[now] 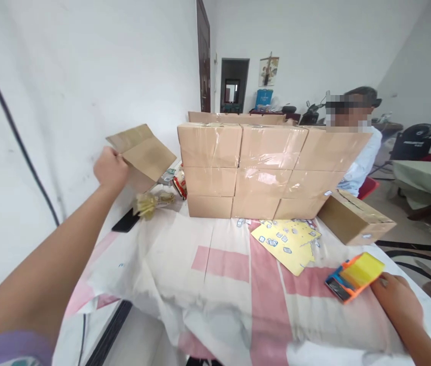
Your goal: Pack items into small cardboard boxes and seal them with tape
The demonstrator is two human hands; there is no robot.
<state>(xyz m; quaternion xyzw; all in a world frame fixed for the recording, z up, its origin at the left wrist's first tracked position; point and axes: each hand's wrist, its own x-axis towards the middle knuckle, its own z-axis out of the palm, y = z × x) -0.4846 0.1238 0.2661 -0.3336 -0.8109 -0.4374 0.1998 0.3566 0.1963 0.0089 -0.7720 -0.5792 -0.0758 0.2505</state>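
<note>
My left hand (112,169) is closed on the edge of a brown cardboard box (145,152), raised and tilted at the left by the wall. At the right, my right hand (400,300) is closed at the near end of an orange and blue tape dispenser (356,277) with a yellow roll; its fingers are partly hidden. In front of me stands a wall of stacked cardboard boxes (263,183) with shiny tape across it. A yellow sheet of stickers (286,246) lies on the cloth before the stack.
Beside the stack a single cardboard box (356,218) rests tilted at the right. At the left lie a dark phone (126,221) and yellowish crumpled material (147,205). A person (368,147) sits behind the stack. Patterned cloth (173,264) covers the table.
</note>
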